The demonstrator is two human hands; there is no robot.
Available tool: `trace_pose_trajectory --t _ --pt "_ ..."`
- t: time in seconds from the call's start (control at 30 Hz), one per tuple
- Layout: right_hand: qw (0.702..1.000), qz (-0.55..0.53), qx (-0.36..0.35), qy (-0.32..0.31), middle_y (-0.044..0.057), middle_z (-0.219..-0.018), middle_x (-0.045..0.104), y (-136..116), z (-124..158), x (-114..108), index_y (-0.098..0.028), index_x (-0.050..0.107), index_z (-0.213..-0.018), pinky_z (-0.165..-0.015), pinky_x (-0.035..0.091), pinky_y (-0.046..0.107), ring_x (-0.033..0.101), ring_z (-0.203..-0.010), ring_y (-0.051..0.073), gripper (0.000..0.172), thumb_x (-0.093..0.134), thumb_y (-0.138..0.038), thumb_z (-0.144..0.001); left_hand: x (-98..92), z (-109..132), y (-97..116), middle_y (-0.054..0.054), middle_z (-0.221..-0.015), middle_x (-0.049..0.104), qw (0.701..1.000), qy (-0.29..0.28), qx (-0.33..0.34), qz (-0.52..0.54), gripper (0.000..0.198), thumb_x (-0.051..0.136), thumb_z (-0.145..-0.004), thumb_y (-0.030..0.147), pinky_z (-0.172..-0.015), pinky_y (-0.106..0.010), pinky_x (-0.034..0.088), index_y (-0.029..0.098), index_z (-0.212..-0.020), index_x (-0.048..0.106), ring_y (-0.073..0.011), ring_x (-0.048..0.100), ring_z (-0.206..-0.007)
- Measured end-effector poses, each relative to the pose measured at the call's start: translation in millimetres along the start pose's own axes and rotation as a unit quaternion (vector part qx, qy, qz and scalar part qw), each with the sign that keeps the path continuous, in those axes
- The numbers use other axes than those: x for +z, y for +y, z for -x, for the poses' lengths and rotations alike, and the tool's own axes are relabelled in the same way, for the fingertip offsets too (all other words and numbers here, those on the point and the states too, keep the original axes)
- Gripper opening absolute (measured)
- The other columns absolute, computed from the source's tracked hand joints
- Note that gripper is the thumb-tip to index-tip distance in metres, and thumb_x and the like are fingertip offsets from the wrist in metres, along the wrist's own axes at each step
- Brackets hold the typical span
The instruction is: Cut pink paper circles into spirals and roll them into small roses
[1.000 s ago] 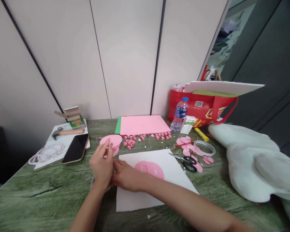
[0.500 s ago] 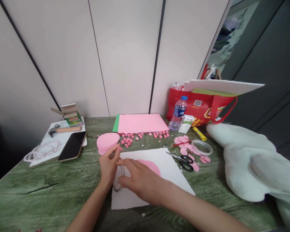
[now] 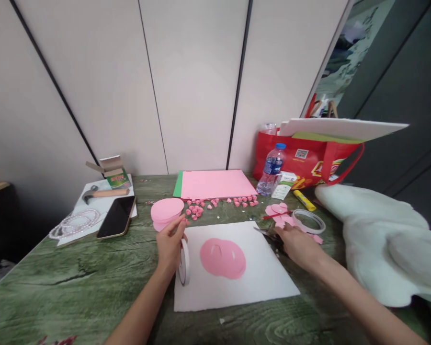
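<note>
We hold a tape roll (image 3: 187,262) in our left hand (image 3: 170,244), our right hand (image 3: 301,245) over scissors (image 3: 261,231).
Our left fingers close on the roll, upright by the white board's (image 3: 262,278) left edge; whether our right hand grips the scissors we cannot tell. Between lies a pink cutout (image 3: 224,261); farther, small pink pieces (image 3: 195,211).

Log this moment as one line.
left hand: holding tape roll | right hand: at scissors | white sheet: pink shape on top
</note>
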State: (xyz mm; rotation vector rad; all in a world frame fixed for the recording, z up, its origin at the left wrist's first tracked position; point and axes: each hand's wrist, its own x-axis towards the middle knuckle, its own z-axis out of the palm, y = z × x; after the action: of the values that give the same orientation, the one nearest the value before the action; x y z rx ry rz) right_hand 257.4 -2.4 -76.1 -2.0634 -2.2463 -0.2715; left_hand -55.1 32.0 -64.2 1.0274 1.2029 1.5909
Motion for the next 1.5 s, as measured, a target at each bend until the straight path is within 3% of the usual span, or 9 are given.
trace_pose_trajectory --t 0.23,0.37,0.47,0.57,0.7,0.77,0.87,1.27,1.5 --pt "1.000 0.001 -0.016 -0.014 0.016 -0.084 0.064 15 4 10 -0.019 0.061 -0.099 -0.058 0.038 0.033 0.061 -0.075 0.026 0.040 0.048 0.000 -0.067 1.7 3 -1 -0.001 -0.070 0.065 1.000 -0.014 -0.010 0.012 0.033 0.068 -0.062 0.031 -0.032 -0.017 0.024 0.015 -0.090 0.068 -0.0016 0.037 -0.033" --pt "0.990 -0.138 0.004 0.024 0.014 -0.091 0.063 12 -2 -1 -0.018 0.053 -0.112 -0.065 0.044 0.034 0.061 -0.075 0.023 0.039 0.045 -0.009 -0.074 3.2 4 0 -0.002 -0.069 0.065 1.000 -0.010 -0.010 0.012 0.033 0.069 -0.061 0.030 -0.031 -0.017 0.024 0.013 -0.089 0.069 -0.0017 0.038 -0.033" --pt "0.933 -0.352 -0.067 0.030 0.009 -0.103 0.061 -8 -1 -20 -0.021 0.042 -0.122 -0.076 0.047 0.033 0.058 -0.090 0.020 0.041 0.040 -0.017 -0.081 3.4 4 1 -0.001 -0.067 0.065 1.000 -0.008 -0.007 0.010 0.032 0.069 -0.061 0.030 -0.031 -0.016 0.025 0.013 -0.088 0.069 -0.0014 0.037 -0.032" --pt "0.885 -0.449 -0.121 -0.015 0.005 -0.100 0.061 -44 4 -48 -0.025 0.037 -0.128 -0.077 0.047 0.033 0.058 -0.088 0.018 0.045 0.041 -0.021 -0.084 3.5 5 1 -0.001 -0.067 0.065 1.000 -0.011 -0.004 0.007 0.030 0.068 -0.062 0.031 -0.031 -0.016 0.025 0.013 -0.087 0.069 -0.0010 0.037 -0.031" --pt "0.875 -0.435 -0.199 -0.072 0.005 -0.102 0.056 -91 9 -77 -0.029 0.048 -0.120 -0.083 0.043 0.032 0.054 -0.092 0.020 0.049 0.062 -0.027 -0.074 4.1 6 0 -0.001 -0.069 0.065 1.000 -0.019 -0.002 0.002 0.031 0.068 -0.062 0.031 -0.029 -0.015 0.022 0.014 -0.088 0.069 -0.0006 0.037 -0.031" --pt "0.867 -0.428 -0.228 -0.113 0.003 -0.100 0.053 -108 8 -80 -0.030 0.052 -0.115 -0.078 0.044 0.028 0.053 -0.089 0.018 0.052 0.070 -0.028 -0.066 4.5 7 0 -0.002 -0.069 0.065 1.000 -0.022 0.000 0.000 0.032 0.068 -0.062 0.031 -0.029 -0.015 0.023 0.014 -0.089 0.068 -0.0011 0.037 -0.031" --pt "0.879 -0.396 -0.244 -0.103 0.003 -0.095 0.050 -122 2 -73 -0.029 0.055 -0.112 -0.077 0.041 0.028 0.050 -0.088 0.019 0.051 0.073 -0.030 -0.064 4.5 8 0 -0.002 -0.070 0.065 1.000 -0.029 0.008 -0.005 0.032 0.068 -0.063 0.032 -0.029 -0.016 0.027 0.014 -0.089 0.068 -0.0018 0.039 -0.033" --pt "0.908 -0.292 -0.297 -0.030 0.003 -0.086 0.055 -135 -5 -59 -0.026 0.063 -0.099 -0.072 0.037 0.029 0.050 -0.079 0.018 0.035 0.070 -0.038 -0.066 5.4 8 1 -0.002 -0.073 0.064 0.999 -0.053 -0.004 -0.002 0.032 0.066 -0.065 0.032 -0.027 -0.015 0.025 0.015 -0.093 0.067 -0.0012 0.039 -0.032" --pt "0.917 -0.259 -0.300 -0.034 0.003 -0.083 0.055 -133 -7 -54 -0.027 0.062 -0.100 -0.059 0.035 0.023 0.051 -0.070 0.015 0.027 0.063 -0.035 -0.074 6.3 11 5 -0.002 -0.072 0.063 0.999 -0.041 -0.002 -0.012 0.031 0.066 -0.066 0.032 -0.026 -0.015 0.024 0.014 -0.091 0.067 -0.0008 0.038 -0.031"
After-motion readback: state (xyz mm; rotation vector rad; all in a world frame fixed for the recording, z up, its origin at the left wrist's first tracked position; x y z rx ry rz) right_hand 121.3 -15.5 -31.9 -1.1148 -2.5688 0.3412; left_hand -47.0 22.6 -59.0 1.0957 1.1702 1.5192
